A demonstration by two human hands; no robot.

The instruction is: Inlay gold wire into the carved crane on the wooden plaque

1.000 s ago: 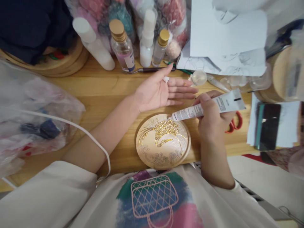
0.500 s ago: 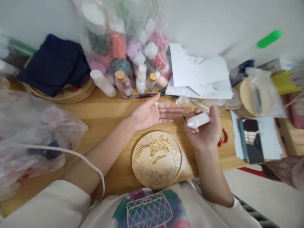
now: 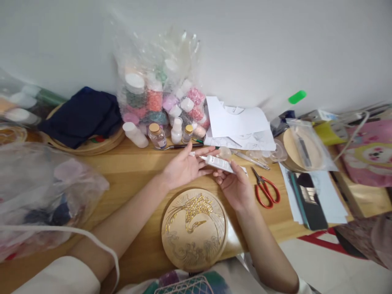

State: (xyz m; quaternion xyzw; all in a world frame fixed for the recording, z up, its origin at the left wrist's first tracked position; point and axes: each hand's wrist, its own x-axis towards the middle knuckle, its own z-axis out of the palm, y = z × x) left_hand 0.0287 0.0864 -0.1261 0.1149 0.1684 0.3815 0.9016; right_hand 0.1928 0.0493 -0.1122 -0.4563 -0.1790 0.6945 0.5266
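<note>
Wood tabletop (image 3: 128, 167), pale wall (image 3: 260, 49) behind it, head view; round crane panel (image 3: 193, 237) sits near the front edge. Just beyond the panel, right hand (image 3: 237, 188) has fingers curled around a white tube (image 3: 219, 163); left hand (image 3: 183, 167) palm up, fingers extended, small white piece (image 3: 192, 153) there, can't tell if gripped. Right of panel: red-handled scissors (image 3: 266, 192); farther beyond it: bagged jars (image 3: 171, 102).

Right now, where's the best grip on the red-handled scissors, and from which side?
Likely the red handles, from the person's side: the scissors lie flat, handle end nearest the person, blades pointing away. The right hand is nearer but holds the white tube.
</note>
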